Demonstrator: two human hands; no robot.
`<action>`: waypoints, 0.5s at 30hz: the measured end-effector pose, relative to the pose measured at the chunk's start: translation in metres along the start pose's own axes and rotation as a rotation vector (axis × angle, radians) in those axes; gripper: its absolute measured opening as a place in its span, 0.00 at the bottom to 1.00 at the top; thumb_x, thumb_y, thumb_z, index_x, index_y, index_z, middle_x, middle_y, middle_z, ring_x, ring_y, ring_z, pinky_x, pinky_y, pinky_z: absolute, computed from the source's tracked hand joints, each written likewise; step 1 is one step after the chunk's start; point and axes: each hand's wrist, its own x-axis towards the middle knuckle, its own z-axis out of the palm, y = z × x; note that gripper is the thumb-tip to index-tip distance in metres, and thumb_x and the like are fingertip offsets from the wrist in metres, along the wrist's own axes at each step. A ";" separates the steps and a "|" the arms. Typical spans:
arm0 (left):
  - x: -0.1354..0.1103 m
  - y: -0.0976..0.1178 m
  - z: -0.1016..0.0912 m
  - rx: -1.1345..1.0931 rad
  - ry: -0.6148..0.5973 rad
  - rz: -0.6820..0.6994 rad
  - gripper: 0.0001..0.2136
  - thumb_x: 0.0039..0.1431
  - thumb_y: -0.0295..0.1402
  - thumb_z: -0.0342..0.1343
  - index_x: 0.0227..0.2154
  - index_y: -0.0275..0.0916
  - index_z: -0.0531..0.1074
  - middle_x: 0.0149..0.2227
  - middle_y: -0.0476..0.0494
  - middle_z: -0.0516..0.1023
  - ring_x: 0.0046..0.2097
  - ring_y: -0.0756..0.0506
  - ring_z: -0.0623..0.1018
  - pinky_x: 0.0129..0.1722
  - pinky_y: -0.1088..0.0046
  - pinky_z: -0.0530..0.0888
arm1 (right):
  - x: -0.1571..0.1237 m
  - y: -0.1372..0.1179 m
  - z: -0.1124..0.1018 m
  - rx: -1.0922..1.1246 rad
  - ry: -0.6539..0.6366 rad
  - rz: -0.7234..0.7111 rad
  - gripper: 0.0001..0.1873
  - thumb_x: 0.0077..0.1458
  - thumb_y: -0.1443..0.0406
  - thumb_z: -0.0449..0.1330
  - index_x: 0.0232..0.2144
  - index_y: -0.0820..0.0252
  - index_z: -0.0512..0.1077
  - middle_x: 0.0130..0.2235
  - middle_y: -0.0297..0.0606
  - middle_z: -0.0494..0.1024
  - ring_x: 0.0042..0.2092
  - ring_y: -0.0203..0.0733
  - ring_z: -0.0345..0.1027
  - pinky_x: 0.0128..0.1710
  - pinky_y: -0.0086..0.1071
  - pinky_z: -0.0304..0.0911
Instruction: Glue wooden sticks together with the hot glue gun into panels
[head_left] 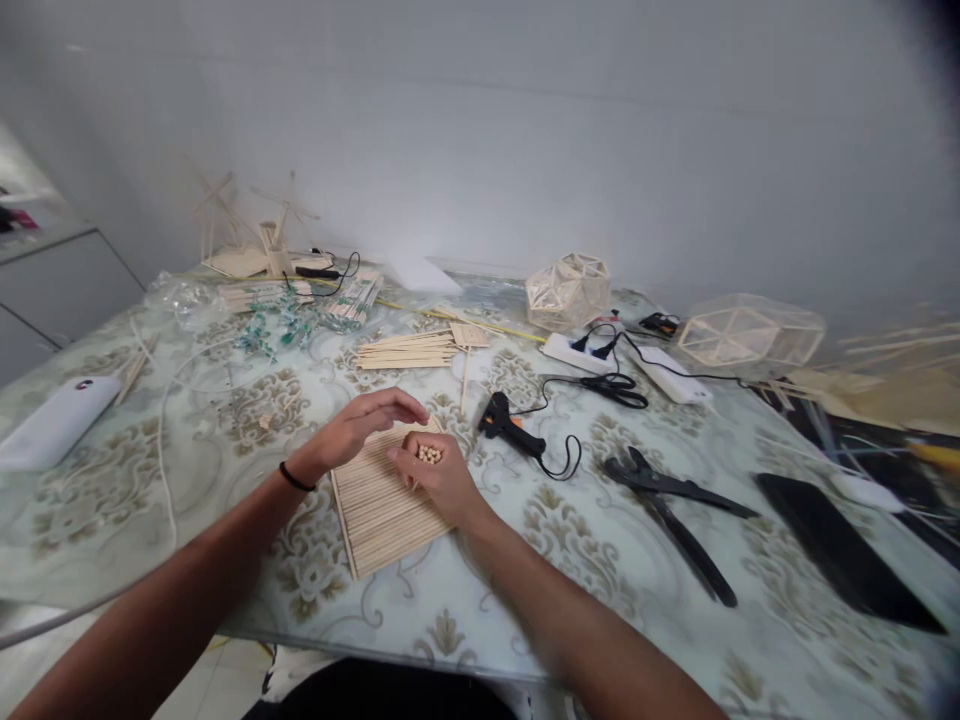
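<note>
Indoors, patterned tabletop (581, 525), grey wall (480, 130), right hand (444, 478) clutching sticks (430, 454), left hand (356, 425) unclenched.

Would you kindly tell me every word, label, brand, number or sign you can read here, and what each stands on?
No text can be read.
Green marks on the stick packet: too small and blurred.
Dark mark on the white case: too small to tell whether it is lettering.

Left hand (360, 428) arched, fingers (394, 397) extended, right hand (448, 475) curled tight, forearms (570, 600) angled inward
</note>
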 end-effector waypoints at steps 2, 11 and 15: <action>0.000 0.000 0.005 0.007 0.027 -0.009 0.13 0.66 0.31 0.50 0.46 0.36 0.78 0.48 0.36 0.81 0.53 0.38 0.79 0.59 0.58 0.71 | 0.000 -0.001 0.000 -0.009 -0.009 -0.004 0.24 0.56 0.54 0.66 0.15 0.56 0.63 0.18 0.28 0.67 0.23 0.34 0.57 0.27 0.31 0.54; -0.002 0.014 0.015 0.238 -0.013 -0.020 0.21 0.74 0.42 0.43 0.44 0.36 0.79 0.46 0.38 0.81 0.50 0.40 0.78 0.55 0.63 0.72 | -0.001 0.001 0.005 -0.093 -0.066 0.013 0.28 0.55 0.53 0.63 0.15 0.54 0.52 0.18 0.24 0.51 0.23 0.32 0.44 0.24 0.31 0.44; -0.012 0.018 0.016 0.333 -0.113 -0.003 0.15 0.69 0.41 0.55 0.52 0.39 0.75 0.52 0.38 0.79 0.53 0.39 0.78 0.56 0.63 0.72 | 0.003 0.007 0.004 -0.029 -0.093 -0.095 0.28 0.54 0.51 0.63 0.15 0.54 0.53 0.20 0.27 0.56 0.25 0.35 0.51 0.27 0.32 0.52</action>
